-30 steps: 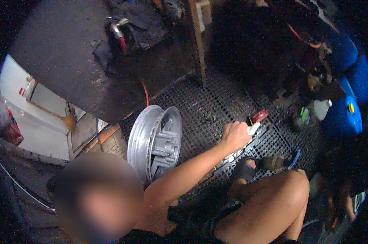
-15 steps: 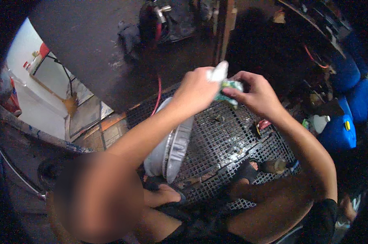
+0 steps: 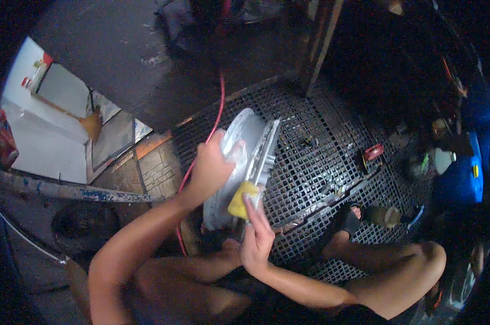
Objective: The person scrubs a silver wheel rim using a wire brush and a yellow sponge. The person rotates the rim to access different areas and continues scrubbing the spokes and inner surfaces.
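A silver alloy wheel rim [image 3: 249,142] stands on edge on a black metal grate floor [image 3: 331,157], leaning a little. My left hand [image 3: 212,168] grips the rim's near side and holds it upright. My right hand [image 3: 257,235] presses a yellow sponge [image 3: 242,199] against the rim's lower edge. My bare knees and forearms fill the lower part of the head view.
A red hose [image 3: 215,116] runs along the left of the rim. A small red tool [image 3: 373,152] lies on the grate to the right. Blue containers [image 3: 467,179] stand at the far right. My sandalled foot [image 3: 347,225] rests on the grate. A white panel [image 3: 44,124] lies at the left.
Both hands came down from a green-and-white thing held up high. My left hand now holds the rim and my right hand now has a yellow sponge on it. The view shifted.
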{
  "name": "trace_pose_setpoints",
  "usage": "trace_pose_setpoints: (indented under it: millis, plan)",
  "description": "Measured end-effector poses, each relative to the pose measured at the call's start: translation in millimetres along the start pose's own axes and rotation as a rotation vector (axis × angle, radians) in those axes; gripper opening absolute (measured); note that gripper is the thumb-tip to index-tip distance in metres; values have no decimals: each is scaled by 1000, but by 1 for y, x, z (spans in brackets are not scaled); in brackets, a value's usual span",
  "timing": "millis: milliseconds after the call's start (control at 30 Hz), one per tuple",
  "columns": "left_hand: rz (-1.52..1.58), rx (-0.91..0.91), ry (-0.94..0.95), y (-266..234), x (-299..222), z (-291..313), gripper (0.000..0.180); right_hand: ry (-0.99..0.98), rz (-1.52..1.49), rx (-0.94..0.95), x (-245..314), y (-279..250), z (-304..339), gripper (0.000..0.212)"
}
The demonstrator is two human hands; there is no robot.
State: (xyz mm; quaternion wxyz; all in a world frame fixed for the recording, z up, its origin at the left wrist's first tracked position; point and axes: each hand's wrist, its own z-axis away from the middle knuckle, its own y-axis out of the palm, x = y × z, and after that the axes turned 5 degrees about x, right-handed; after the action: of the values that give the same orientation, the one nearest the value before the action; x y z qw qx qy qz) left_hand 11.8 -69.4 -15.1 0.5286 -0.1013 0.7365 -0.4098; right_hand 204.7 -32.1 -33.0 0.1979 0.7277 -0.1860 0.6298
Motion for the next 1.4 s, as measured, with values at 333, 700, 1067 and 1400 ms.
trace_pose_setpoints:
  millis: [333,700,1067,1400]
  plan:
    - [178,140,-85,-10,25,19,38,186,-240,-150,-11,-18,-72,24]
    - [134,129,-394,-3,-10,27,41,-173,537,394,-197,-35,52,34]
    - [154,324,-387,-10,42,63,50,-78,567,145,-268,-97,-83,28]
    - [540,232,-625,5,43,67,63,-174,650,293,-290,-78,-86,22]
